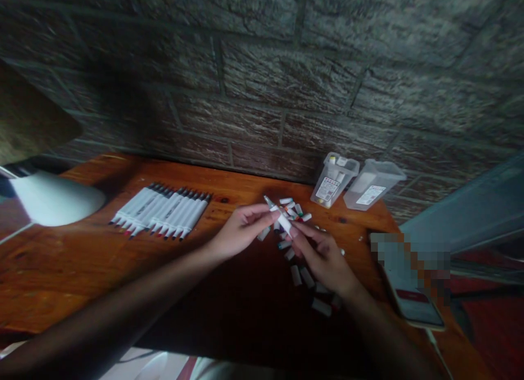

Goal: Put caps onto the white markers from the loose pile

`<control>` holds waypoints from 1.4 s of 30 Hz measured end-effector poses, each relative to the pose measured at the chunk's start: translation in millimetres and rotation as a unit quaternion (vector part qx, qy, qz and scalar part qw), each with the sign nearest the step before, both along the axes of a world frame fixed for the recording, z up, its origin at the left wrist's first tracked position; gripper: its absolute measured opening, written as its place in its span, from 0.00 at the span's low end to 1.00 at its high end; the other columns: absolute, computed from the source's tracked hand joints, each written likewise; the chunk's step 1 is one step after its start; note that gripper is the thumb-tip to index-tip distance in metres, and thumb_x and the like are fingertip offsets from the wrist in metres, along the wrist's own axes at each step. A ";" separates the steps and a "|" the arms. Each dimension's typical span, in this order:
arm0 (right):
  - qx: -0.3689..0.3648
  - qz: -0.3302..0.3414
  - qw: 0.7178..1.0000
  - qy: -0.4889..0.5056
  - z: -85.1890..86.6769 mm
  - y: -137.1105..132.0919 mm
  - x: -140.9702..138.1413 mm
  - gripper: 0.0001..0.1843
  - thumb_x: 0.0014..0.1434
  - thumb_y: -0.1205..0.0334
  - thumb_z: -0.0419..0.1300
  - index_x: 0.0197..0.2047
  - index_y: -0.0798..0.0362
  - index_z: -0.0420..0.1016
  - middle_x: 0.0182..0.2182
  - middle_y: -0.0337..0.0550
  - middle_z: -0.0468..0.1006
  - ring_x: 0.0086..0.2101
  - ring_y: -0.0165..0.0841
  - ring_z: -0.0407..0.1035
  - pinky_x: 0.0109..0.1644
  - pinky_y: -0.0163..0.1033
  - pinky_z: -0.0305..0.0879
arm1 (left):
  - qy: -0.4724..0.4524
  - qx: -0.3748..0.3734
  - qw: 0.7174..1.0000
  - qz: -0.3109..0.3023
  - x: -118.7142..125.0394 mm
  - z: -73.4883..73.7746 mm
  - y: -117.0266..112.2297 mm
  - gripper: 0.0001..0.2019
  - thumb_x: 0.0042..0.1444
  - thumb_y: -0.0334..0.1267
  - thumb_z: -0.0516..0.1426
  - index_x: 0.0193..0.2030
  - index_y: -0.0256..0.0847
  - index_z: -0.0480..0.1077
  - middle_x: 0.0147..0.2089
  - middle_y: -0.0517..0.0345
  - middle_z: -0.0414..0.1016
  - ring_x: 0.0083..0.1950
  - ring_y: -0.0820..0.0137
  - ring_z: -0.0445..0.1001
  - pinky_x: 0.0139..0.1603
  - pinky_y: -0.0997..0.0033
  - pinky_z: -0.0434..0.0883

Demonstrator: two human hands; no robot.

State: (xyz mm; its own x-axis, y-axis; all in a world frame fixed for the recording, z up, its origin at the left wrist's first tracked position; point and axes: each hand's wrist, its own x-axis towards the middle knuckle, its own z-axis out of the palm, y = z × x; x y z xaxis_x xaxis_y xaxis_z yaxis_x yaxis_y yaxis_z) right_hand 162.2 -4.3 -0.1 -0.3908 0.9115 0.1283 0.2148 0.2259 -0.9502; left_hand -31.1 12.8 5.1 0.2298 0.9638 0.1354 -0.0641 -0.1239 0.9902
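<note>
Both my hands meet over a wooden desk (102,271) and hold one white marker (279,214) between them. My left hand (241,227) pinches its upper end with the fingertips. My right hand (323,257) grips the lower end, fingers curled around it. Under and around my hands lie several loose white marker caps (295,274), some with coloured ends. A neat row of several white markers (161,212) with dark tips lies to the left, apart from my hands.
Two clear plastic containers (333,179) (373,183) lie tipped at the back by the brick wall (262,69). A phone (415,303) with a cable rests at the right desk edge. A white lamp shade (53,197) sits at the far left.
</note>
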 end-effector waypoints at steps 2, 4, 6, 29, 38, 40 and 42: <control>0.000 0.021 1.000 -0.004 7.0 -0.2 2.7 0.19 0.68 0.51 0.55 0.54 0.52 0.77 0.33 0.41 0.79 0.32 0.30 0.73 0.38 0.37 0.71 | -0.031 -0.001 0.999 -0.013 0.6 -1.5 2.5 0.14 0.57 0.47 0.63 0.42 0.37 0.79 0.28 0.60 0.73 0.25 0.78 0.63 0.24 0.79 0.59; 0.038 0.016 0.999 -0.031 17.6 -0.1 15.9 0.17 0.67 0.54 0.56 0.55 0.50 0.76 0.42 0.44 0.81 0.40 0.33 0.75 0.46 0.40 0.72 | -0.093 -0.022 0.995 -0.024 2.4 -3.0 5.7 0.15 0.58 0.47 0.62 0.41 0.36 0.78 0.31 0.57 0.75 0.28 0.76 0.68 0.28 0.78 0.65; 0.116 -0.010 0.988 -0.105 29.1 0.4 39.0 0.14 0.66 0.58 0.56 0.51 0.49 0.78 0.48 0.46 0.80 0.47 0.35 0.74 0.53 0.43 0.70 | -0.173 -0.070 0.982 -0.024 3.9 -3.7 8.6 0.14 0.59 0.48 0.62 0.38 0.36 0.75 0.34 0.54 0.77 0.32 0.73 0.74 0.34 0.75 0.72; 0.119 0.059 0.924 -0.359 21.2 21.0 84.5 0.12 0.65 0.54 0.59 0.45 0.52 0.77 0.40 0.45 0.81 0.34 0.34 0.75 0.37 0.39 0.70 | -0.136 -0.137 0.970 -0.148 -0.5 -10.2 7.2 0.17 0.61 0.53 0.58 0.42 0.39 0.71 0.26 0.66 0.59 0.17 0.84 0.47 0.15 0.82 0.44; 0.147 0.111 0.896 -0.404 31.1 36.5 54.7 0.07 0.63 0.58 0.61 0.40 0.49 0.80 0.31 0.39 0.79 0.30 0.31 0.71 0.34 0.37 0.65 | -0.126 -0.129 0.973 -0.147 1.7 -3.8 1.3 0.17 0.59 0.52 0.60 0.43 0.40 0.70 0.26 0.66 0.60 0.18 0.83 0.49 0.16 0.82 0.46; 0.159 0.119 0.892 -0.406 32.0 38.2 50.8 0.06 0.62 0.59 0.61 0.37 0.49 0.80 0.32 0.40 0.79 0.32 0.32 0.72 0.36 0.38 0.65 | -0.109 -0.127 0.973 -0.156 2.8 -3.1 -0.7 0.18 0.58 0.53 0.61 0.41 0.39 0.71 0.26 0.64 0.63 0.19 0.81 0.53 0.17 0.82 0.50; 0.173 0.119 0.900 -0.381 30.6 37.7 50.7 0.07 0.63 0.59 0.61 0.36 0.50 0.80 0.34 0.42 0.80 0.35 0.33 0.73 0.39 0.39 0.66 | -0.090 -0.120 0.976 -0.157 2.8 -2.9 -2.1 0.20 0.58 0.56 0.59 0.39 0.38 0.72 0.27 0.62 0.67 0.20 0.79 0.58 0.17 0.80 0.54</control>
State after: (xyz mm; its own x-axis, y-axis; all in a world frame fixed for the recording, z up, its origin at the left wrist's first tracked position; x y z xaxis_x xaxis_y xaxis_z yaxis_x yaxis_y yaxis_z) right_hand 213.0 33.5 30.5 -0.6652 0.7467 0.0003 0.6806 0.6064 -0.4111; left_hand -28.3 10.7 2.2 0.5126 0.8583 -0.0212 -0.2365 0.1648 0.9576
